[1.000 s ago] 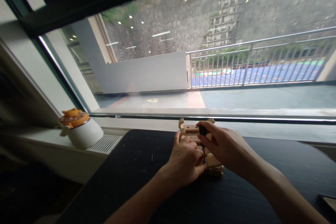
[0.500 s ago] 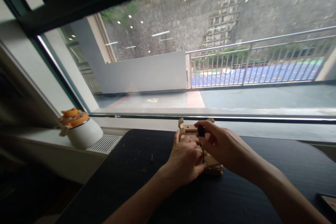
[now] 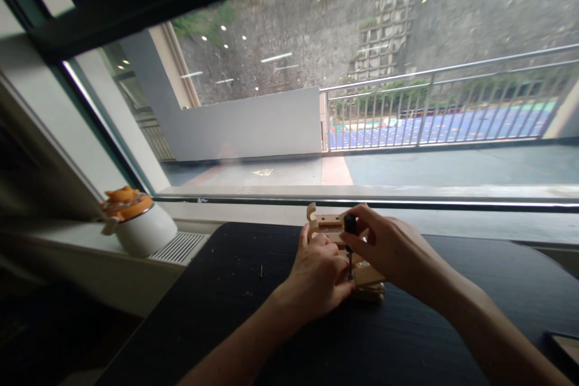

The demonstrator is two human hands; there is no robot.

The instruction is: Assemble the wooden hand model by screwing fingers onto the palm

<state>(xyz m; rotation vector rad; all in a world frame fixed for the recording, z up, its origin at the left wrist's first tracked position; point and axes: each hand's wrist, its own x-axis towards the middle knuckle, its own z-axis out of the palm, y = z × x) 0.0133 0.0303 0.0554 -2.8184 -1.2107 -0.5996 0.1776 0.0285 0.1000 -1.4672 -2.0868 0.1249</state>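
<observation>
A small wooden assembly (image 3: 329,221) with curved hook-shaped ends and drilled holes lies on the dark table (image 3: 253,325). My left hand (image 3: 319,268) is closed over its left side, fingers wrapped on the wood. Between the fingertips of my right hand (image 3: 380,241) is the black handle of a screwdriver (image 3: 350,224), held upright. Its thin shaft points down to the wood beside my left fingers. The tip is too small to make out there. Both hands hide much of the assembly's middle.
A thin screw or nail (image 3: 261,271) stands on the table to the left, among light crumbs. On the sill sits a white pot with an orange animal-shaped lid (image 3: 147,226), beside a vent grille (image 3: 178,247). A dark-framed object (image 3: 565,344) shows at the right edge. The window rises behind.
The fingers of my right hand have turned and shifted slightly right with the screwdriver handle, showing more of the wood behind. My left hand keeps its place.
</observation>
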